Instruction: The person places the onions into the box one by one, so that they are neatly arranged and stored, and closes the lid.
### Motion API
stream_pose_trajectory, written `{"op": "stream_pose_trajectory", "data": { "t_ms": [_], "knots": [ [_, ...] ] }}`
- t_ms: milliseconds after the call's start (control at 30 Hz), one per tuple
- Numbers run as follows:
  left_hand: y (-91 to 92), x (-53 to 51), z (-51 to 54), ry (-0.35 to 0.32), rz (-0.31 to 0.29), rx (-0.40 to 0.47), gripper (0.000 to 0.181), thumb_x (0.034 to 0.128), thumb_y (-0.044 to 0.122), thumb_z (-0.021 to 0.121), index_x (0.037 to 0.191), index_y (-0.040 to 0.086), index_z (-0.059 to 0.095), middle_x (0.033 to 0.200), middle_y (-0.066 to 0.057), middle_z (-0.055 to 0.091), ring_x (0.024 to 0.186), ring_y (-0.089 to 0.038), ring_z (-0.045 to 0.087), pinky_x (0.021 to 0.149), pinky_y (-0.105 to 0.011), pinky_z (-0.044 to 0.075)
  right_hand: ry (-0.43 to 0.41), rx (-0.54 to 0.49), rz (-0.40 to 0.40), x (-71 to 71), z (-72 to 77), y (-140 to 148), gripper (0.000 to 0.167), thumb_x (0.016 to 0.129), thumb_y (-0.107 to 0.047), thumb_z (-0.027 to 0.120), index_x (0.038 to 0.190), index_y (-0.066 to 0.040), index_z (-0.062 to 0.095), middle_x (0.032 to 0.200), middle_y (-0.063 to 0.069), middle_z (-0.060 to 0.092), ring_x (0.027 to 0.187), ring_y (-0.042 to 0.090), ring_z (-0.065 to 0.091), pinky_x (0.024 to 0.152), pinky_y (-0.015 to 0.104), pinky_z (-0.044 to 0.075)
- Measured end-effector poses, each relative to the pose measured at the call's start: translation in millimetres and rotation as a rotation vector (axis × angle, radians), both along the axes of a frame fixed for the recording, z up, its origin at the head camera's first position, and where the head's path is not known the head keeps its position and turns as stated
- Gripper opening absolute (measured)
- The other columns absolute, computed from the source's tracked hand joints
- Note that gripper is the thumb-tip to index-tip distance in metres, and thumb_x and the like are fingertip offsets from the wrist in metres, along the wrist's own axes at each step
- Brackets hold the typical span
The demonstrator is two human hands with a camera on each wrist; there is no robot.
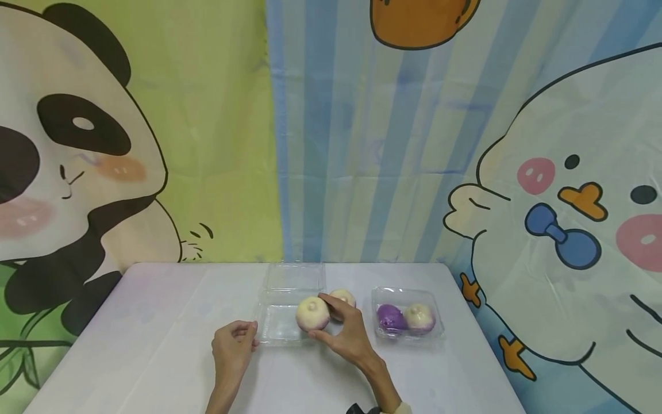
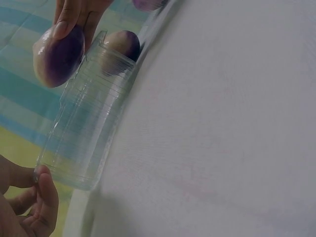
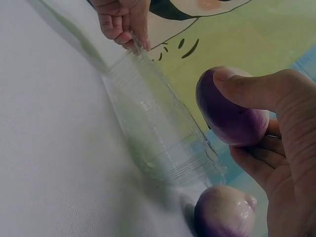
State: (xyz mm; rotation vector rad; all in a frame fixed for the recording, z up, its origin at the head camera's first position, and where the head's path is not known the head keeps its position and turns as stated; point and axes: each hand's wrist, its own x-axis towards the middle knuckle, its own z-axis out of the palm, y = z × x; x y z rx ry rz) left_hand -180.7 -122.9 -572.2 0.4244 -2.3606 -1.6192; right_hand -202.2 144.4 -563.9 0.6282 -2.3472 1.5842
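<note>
My right hand [image 1: 349, 336] grips a purple-and-cream turnip [image 1: 312, 313] between thumb and fingers, raised over the right side of an open clear plastic clamshell box [image 1: 281, 330]. In the right wrist view, the thumb presses the purple side of this turnip [image 3: 229, 116]. My left hand [image 1: 233, 348] pinches the box's near left rim; the left wrist view has thumb and forefinger meeting at that edge [image 2: 38, 172]. A second turnip [image 1: 343, 296] lies on the table just right of the box, partly hidden behind my right hand.
Right of my right hand stands another clear plastic box [image 1: 380, 296] with two turnips inside, one showing its purple side. The open box's lid [image 1: 295, 278] lies back toward the far edge of the white table [image 1: 155, 333]. Printed cartoon curtains [image 1: 331, 144] hang behind.
</note>
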Motion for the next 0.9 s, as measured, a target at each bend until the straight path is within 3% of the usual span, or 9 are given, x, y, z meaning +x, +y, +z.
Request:
{"op": "stream_pose_trajectory", "data": {
  "t_ms": [333, 900],
  "knots": [
    [-0.9, 0.1, -0.2, -0.008, -0.014, 0.013, 0.020, 0.1042, 0.006, 0.071, 0.106, -0.013, 0.074, 0.087, -0.025, 0.078, 0.061, -0.016, 0.072, 0.053, -0.016, 0.060, -0.059, -0.017, -0.028, 1.1, -1.3, -6.6, 0.084, 0.072, -0.014, 0.103, 0.147, -0.008, 0.066, 0.142, 0.011, 0.074, 0.132, 0.025, 0.073, 0.119, 0.035, 0.057],
    [0.5, 0.1, -0.6, -0.009, 0.007, 0.010, 0.018, 0.1043, 0.006, 0.070, 0.105, -0.011, 0.075, 0.087, -0.025, 0.078, 0.060, -0.013, 0.071, 0.054, -0.016, 0.060, -0.082, -0.030, 0.042, -3.0, -3.7, -12.0, 0.084, 0.076, -0.020, 0.102, 0.149, -0.005, 0.064, 0.143, 0.012, 0.073, 0.136, 0.027, 0.070, 0.120, 0.036, 0.056]
  ]
}}
